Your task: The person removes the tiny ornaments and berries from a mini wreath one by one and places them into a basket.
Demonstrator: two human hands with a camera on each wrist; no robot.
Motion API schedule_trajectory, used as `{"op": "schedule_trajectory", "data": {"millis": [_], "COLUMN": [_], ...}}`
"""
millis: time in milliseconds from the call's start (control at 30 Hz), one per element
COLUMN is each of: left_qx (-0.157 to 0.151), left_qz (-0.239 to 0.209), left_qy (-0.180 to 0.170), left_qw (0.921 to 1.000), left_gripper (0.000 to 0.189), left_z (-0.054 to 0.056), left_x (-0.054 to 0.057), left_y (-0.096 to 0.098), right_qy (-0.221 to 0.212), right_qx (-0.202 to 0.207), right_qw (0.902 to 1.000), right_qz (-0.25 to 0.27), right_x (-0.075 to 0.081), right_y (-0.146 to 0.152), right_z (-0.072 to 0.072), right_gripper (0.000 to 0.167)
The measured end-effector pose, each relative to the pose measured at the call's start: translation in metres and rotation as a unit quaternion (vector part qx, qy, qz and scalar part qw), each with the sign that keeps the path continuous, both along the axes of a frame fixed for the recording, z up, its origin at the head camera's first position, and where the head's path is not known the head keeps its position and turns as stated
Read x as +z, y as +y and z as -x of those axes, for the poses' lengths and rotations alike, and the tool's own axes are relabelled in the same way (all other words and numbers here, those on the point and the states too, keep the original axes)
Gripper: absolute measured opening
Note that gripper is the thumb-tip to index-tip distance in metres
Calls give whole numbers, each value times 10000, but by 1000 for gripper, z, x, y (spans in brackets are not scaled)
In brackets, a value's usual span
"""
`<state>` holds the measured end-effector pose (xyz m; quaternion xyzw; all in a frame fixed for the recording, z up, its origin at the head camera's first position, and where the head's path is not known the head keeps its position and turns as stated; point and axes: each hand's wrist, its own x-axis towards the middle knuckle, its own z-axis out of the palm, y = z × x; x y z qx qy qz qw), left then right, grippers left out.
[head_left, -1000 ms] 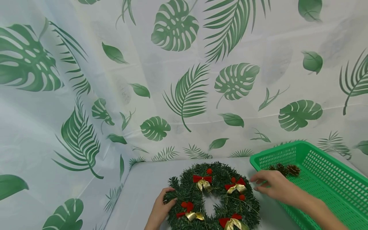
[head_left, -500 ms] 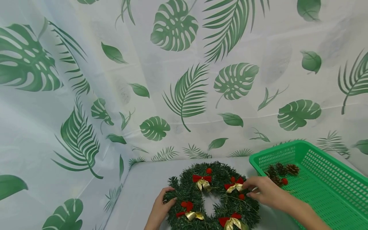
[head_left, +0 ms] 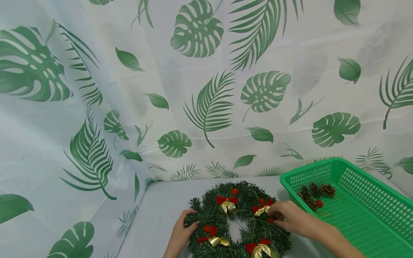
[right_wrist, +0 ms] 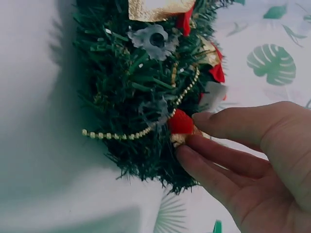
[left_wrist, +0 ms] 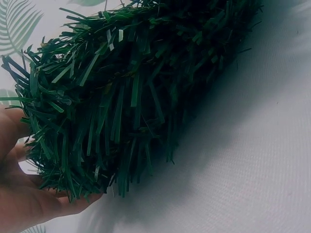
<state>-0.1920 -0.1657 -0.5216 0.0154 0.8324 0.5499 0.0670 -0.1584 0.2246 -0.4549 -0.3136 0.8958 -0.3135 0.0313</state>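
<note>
– Starting at the left, what do you hold?
– My left hand (head_left: 180,233) grips the outer left edge of a green wreath (head_left: 246,204), which lies on the white cloth (head_left: 164,204) at the near side, between my hands.
– And what is on the wreath?
– Red-and-gold bows (head_left: 227,205) and small red balls (head_left: 235,191), with a gold beaded string (right_wrist: 129,137) on its right side.
– Your right hand?
– My right hand (head_left: 292,216) pinches the far-right bow (head_left: 262,211) between thumb and fingers, partly covering it.
– Which step is this?
– Adjusting that bow, I judge, while my left hand steadies the wreath. The next move probably calls for settling its ribbon neatly, then letting go without dragging it loose.
– And farthest right?
– A green basket (head_left: 361,215), just beside the wreath; pine cones (head_left: 328,190) and a red ball (head_left: 319,203) lie in its far left part.
</note>
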Motion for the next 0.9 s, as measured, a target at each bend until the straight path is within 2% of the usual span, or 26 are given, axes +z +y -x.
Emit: {"op": "schedule_trajectory", "data": {"millis": [333, 667, 900], "left_qx": [-24, -51, -73], "left_qz": [-16, -104, -34], "left_qy": [-60, -167, -93], "left_qw": [10000, 9998, 9999], "left_gripper": [40, 41, 39], "left_z": [2, 2, 1], "left_x": [1, -1, 0], "left_y": [1, -1, -2], "right_qy": [555, 298, 448], "right_qx": [224, 256, 323], "right_qw": [9975, 9982, 9975], "right_qz": [-378, -462, -436], "right_x": [-6, -7, -8], "right_y": [-10, -12, -13], "right_z": [8, 8, 6], "right_gripper": [23, 24, 27]}}
